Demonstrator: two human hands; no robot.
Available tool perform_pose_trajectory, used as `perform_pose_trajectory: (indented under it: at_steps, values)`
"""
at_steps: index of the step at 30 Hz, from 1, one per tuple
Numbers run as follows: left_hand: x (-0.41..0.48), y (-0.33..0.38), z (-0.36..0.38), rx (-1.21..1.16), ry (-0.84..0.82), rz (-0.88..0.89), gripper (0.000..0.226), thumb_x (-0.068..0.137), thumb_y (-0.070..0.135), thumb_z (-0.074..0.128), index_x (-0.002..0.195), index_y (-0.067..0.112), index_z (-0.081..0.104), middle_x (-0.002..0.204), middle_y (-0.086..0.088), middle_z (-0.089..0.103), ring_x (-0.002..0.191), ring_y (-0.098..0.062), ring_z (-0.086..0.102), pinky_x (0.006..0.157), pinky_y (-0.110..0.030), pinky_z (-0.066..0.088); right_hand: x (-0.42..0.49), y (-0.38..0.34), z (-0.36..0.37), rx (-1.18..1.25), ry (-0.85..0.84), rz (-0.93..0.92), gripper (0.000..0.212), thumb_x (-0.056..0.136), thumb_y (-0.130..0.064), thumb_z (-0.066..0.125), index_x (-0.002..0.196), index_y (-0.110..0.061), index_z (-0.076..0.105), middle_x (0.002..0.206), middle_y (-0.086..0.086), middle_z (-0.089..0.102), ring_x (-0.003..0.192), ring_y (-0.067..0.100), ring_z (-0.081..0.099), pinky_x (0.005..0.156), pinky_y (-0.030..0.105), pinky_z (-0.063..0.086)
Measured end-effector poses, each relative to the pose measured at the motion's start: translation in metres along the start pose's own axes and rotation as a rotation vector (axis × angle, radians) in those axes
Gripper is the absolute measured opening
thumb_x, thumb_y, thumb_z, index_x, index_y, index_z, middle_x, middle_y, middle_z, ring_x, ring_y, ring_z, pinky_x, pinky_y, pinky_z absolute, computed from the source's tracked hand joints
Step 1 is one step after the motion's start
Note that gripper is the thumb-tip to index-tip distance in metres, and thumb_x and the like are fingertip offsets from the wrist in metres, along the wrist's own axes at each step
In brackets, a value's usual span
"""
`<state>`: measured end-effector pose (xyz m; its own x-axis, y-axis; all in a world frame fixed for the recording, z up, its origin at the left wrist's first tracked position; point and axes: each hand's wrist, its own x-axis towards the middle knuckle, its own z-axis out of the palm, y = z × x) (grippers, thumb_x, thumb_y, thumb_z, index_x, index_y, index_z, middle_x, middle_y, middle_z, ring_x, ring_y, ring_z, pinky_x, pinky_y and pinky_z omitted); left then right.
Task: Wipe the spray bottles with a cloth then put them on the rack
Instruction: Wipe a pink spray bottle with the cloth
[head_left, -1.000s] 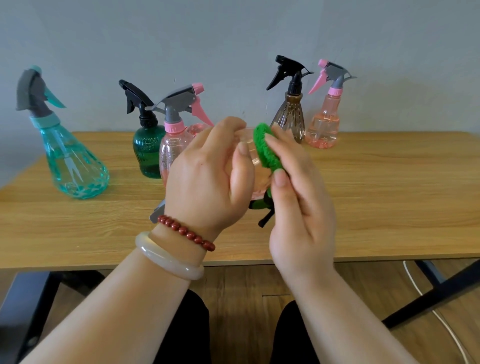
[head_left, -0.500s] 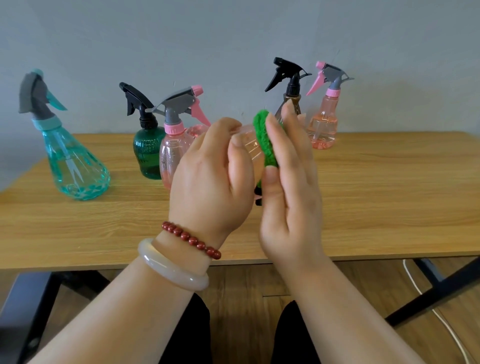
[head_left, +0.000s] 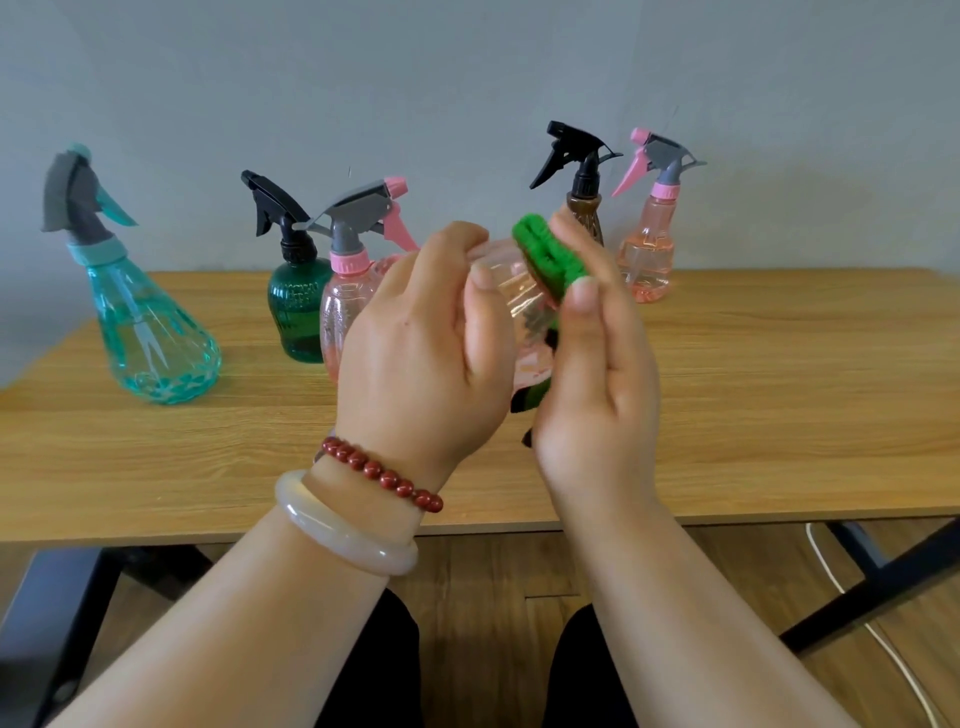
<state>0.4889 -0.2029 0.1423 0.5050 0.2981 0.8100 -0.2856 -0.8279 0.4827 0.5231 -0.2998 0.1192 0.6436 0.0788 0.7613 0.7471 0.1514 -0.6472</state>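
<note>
1. My lap in dark trousers (head_left: 374, 665) is nearest, with both bare forearms reaching out over it.
2. On my left wrist sit a pale bangle (head_left: 343, 530) and, just beyond it, a red bead bracelet (head_left: 382, 475).
3. My left hand (head_left: 426, 358) is curled round a clear pink bottle (head_left: 511, 291), thumb laid across its side, holding it in the air above the near part of the table (head_left: 779, 389).
4. My right hand (head_left: 597, 395) grips a green cloth (head_left: 545, 254) between thumb and fingers, pressed against the right side of that bottle.
5. Standing upright further back on the left: a teal bottle (head_left: 150, 338), then a dark green bottle (head_left: 297, 312) with a black trigger, and just beside it a pink bottle with a grey head (head_left: 343, 306).
6. At the back right stand a brown bottle (head_left: 584, 208), partly hidden by my fingers, and a pale pink bottle (head_left: 649, 260) near it.
7. Behind everything is a plain grey wall (head_left: 467, 78).
</note>
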Motion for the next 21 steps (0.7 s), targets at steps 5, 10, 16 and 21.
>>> perform_pose_trajectory:
  at_steps: [5,10,16,21]
  values:
    - [-0.001,0.001,0.002,-0.031,0.009,-0.011,0.049,0.098,0.028,0.024,0.117,0.002,0.061,0.084,0.002,0.058,0.073,-0.016,0.052,0.063,-0.023,0.035,0.005,-0.011,0.000,0.278,0.095,0.381,0.028,0.106,-0.029,0.038,0.119,-0.027,0.062,0.119,-0.006,0.070,0.116,0.008,0.062,0.101,0.032,0.050]
    - [0.001,-0.002,0.000,-0.039,0.016,0.020,0.049,0.098,0.027,0.024,0.117,0.000,0.061,0.094,-0.007,0.067,0.082,-0.022,0.060,0.068,-0.027,0.041,0.001,0.000,-0.001,-0.146,-0.069,-0.110,0.037,0.104,-0.019,0.034,0.134,-0.009,0.052,0.144,0.011,0.051,0.140,0.020,0.041,0.113,0.046,0.036]
    - [-0.001,-0.005,0.002,-0.145,0.024,0.047,0.047,0.099,0.027,0.023,0.116,0.001,0.059,0.088,0.000,0.065,0.079,-0.015,0.062,0.068,-0.032,0.050,0.009,-0.010,0.000,0.491,0.076,0.479,0.023,0.104,-0.032,0.041,0.106,-0.037,0.064,0.109,-0.008,0.073,0.108,0.010,0.067,0.090,0.030,0.053]
    - [0.001,-0.001,0.005,-0.152,0.006,-0.046,0.041,0.100,0.031,0.023,0.115,0.009,0.054,0.090,0.009,0.053,0.081,-0.004,0.048,0.074,-0.017,0.038,0.013,-0.013,-0.003,0.296,0.071,0.347,0.025,0.102,-0.034,0.040,0.112,-0.034,0.062,0.112,-0.011,0.070,0.109,0.006,0.065,0.089,0.023,0.051]
